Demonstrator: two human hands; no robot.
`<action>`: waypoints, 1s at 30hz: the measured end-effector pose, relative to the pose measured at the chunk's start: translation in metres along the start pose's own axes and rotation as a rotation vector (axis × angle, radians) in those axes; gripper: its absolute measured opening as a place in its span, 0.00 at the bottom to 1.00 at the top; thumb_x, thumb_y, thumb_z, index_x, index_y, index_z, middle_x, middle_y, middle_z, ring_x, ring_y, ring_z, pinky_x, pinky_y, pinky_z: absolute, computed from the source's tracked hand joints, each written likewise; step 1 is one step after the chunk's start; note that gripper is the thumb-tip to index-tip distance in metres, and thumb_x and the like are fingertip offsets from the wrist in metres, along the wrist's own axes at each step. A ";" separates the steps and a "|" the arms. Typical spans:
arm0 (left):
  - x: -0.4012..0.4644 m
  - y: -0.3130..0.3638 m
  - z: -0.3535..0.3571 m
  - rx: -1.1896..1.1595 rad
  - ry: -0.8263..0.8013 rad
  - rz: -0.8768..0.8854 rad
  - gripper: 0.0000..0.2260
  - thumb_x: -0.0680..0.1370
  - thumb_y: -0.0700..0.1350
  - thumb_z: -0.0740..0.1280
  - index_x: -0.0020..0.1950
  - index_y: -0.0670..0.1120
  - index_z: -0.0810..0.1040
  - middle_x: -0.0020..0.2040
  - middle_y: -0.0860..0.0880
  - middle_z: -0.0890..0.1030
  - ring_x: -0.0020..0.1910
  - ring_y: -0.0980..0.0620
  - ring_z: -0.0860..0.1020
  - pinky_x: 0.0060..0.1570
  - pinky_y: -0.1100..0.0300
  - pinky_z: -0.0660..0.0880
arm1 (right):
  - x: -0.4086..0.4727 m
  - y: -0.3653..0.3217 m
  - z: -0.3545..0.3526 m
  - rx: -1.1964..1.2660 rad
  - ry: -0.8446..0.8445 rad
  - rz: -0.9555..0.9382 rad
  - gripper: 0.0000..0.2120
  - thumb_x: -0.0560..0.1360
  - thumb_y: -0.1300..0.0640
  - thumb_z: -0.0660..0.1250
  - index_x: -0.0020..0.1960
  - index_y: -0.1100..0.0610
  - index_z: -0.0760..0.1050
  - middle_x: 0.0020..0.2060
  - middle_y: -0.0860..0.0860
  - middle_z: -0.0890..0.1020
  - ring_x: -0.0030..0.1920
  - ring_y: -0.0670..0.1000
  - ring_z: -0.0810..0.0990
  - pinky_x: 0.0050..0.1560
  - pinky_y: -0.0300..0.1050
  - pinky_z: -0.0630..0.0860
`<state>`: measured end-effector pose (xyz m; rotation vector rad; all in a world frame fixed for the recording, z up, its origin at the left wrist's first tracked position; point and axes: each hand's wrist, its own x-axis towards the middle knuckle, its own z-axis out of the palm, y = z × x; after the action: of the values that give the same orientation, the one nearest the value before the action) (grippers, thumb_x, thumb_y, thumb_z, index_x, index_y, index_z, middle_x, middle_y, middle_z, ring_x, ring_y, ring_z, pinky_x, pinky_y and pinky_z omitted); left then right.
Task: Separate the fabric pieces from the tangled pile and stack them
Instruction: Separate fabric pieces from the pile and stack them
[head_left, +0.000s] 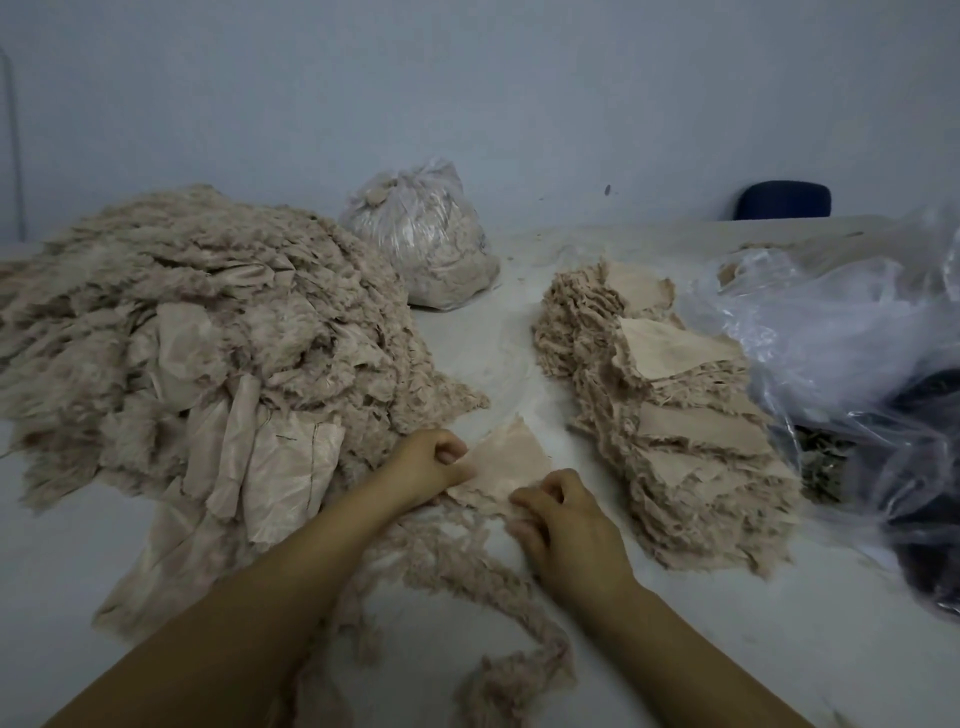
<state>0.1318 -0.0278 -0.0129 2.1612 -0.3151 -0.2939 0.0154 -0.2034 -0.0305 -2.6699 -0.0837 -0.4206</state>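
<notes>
Looking down from the head view, you have one item in hand: a beige fabric piece, roughly triangular, lying flat on the white table between your two hands. Left hand: fingers curled, pinching the piece's left edge. Right hand: fingers curled, pinching the near corner among the frayed threads. Long axis of the piece: from near you up to a point aimed away and slightly right. Source: the tangled pile, left of the hands, its fringe touching the left wrist area. Loose frayed strands trail from under the piece toward you. Destination: the stack, to the right of the piece and apart from it, nearer your right hand than your left. Judgement: the placing move runs rightward, so the right hand leads. Background: a tied plastic bag; crumpled clear plastic at far right.
</notes>
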 end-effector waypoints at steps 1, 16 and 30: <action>-0.002 -0.003 -0.002 -0.041 -0.006 -0.023 0.10 0.75 0.41 0.71 0.54 0.44 0.76 0.41 0.49 0.75 0.29 0.56 0.75 0.27 0.66 0.74 | 0.002 0.003 0.001 -0.027 -0.037 0.008 0.15 0.80 0.49 0.60 0.64 0.48 0.75 0.57 0.50 0.71 0.54 0.50 0.74 0.46 0.42 0.74; -0.094 -0.020 -0.084 0.475 -0.373 0.243 0.11 0.76 0.52 0.69 0.57 0.53 0.80 0.52 0.61 0.79 0.52 0.64 0.76 0.55 0.70 0.70 | -0.034 -0.057 0.007 0.141 -0.326 -0.658 0.18 0.81 0.45 0.60 0.58 0.56 0.79 0.58 0.50 0.80 0.57 0.53 0.76 0.58 0.49 0.71; -0.108 -0.043 -0.092 0.327 0.534 -0.020 0.14 0.73 0.50 0.72 0.50 0.42 0.73 0.43 0.48 0.75 0.45 0.48 0.73 0.41 0.64 0.68 | 0.028 -0.138 0.042 0.921 -0.343 0.273 0.13 0.79 0.49 0.64 0.39 0.54 0.75 0.31 0.47 0.76 0.34 0.48 0.75 0.40 0.43 0.73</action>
<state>0.0652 0.1017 0.0135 2.4623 -0.0346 0.3483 0.0367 -0.0610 -0.0016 -1.7743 -0.0065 0.1540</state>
